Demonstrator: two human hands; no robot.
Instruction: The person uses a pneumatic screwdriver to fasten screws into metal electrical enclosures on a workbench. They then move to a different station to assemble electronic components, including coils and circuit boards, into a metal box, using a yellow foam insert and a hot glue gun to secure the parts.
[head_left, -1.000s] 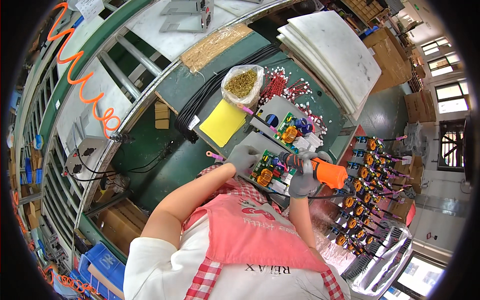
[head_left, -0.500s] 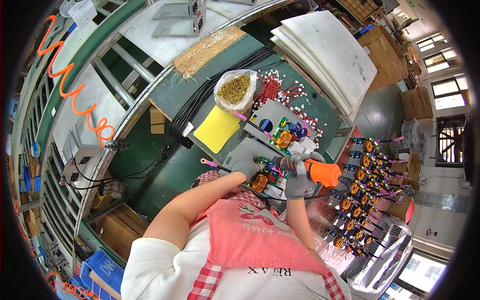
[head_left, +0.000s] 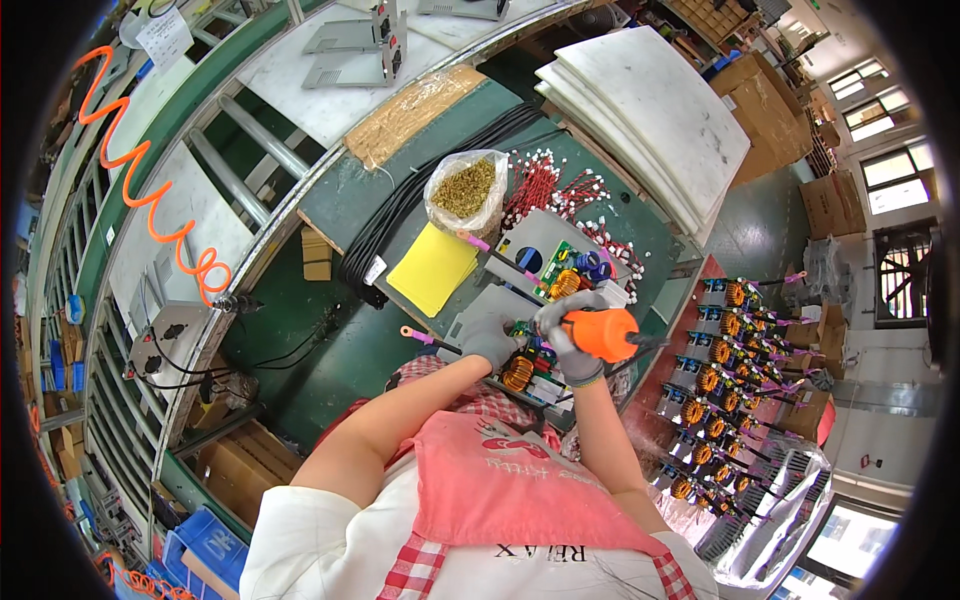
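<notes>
My right hand (head_left: 570,345), in a grey glove, is wrapped round an orange electric screwdriver (head_left: 602,334). The tool's back end points toward me and to the right; its tip is hidden by the hand. Close beside it, my grey-gloved left hand (head_left: 490,345) has its fingers drawn together at the edge of a green circuit board, and what they hold is hidden. That board carries a copper-wound coil (head_left: 518,373) and lies on a grey metal plate (head_left: 490,305). Just beyond is a second plate (head_left: 530,235) with a similar board and coil (head_left: 567,284).
A bag of small brass-coloured screws (head_left: 466,190) stands behind yellow sheets (head_left: 432,268). Red wires with white connectors (head_left: 545,185) and a black cable bundle (head_left: 385,220) lie on the bench. Several finished-looking boards (head_left: 715,380) stand at right. White slabs (head_left: 650,110) are stacked at the back.
My right hand has moved left with the screwdriver, closer to my left hand. The screwdriver now appears shorter and steeper. My left hand has stayed at the near board.
</notes>
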